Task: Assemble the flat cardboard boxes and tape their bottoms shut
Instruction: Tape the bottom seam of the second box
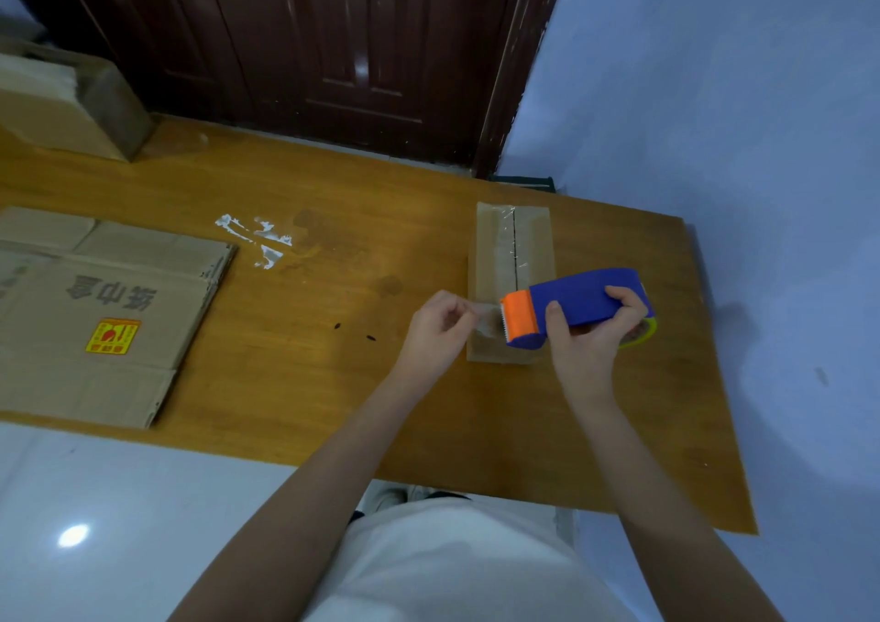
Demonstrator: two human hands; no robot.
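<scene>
On the right of the table (333, 383): tape end pulled over the box

Head view: the clear tape could fold onto itself if the pinch slackens; left hand (440, 324) pinches its end, right hand (595, 331) grips the tape dispenser (571, 304) above the small cardboard box's (512, 250) near end, flat cardboard (95, 316) far left

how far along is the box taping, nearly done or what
Done: the small box stands assembled, clear tape over the far part of its seam. In hand: right hand grips the tape dispenser; left hand pinches the tape end. Left: seam's near end, plus the flat cardboard.
</scene>
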